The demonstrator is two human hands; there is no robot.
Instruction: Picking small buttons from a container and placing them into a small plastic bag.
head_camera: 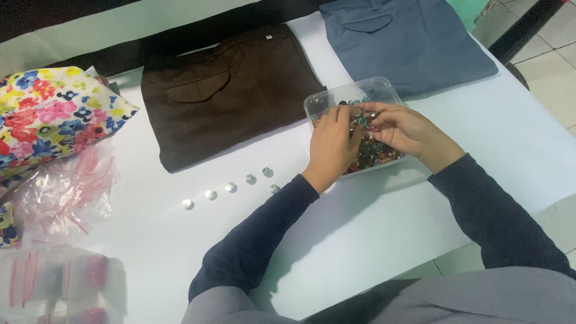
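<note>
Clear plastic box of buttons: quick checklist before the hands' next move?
1. Clear plastic box of mixed coloured buttons flat on the white table: ok.
2. Left hand and right hand both over the box, fingers meeting: ok.
3. Small round button pinched between fingertips: cannot tell, fingers hide it.
4. Row of small round silvery buttons spaced apart on the table, none overlapping: ok.
5. Folded brown trousers clear of the row: ok.
6. Folded blue trousers touching the box's far edge: cannot tell.

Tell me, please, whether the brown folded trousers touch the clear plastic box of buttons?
Cannot tell: in the head view the clear plastic box corner meets the brown folded trousers edge, no gap visible.
</note>
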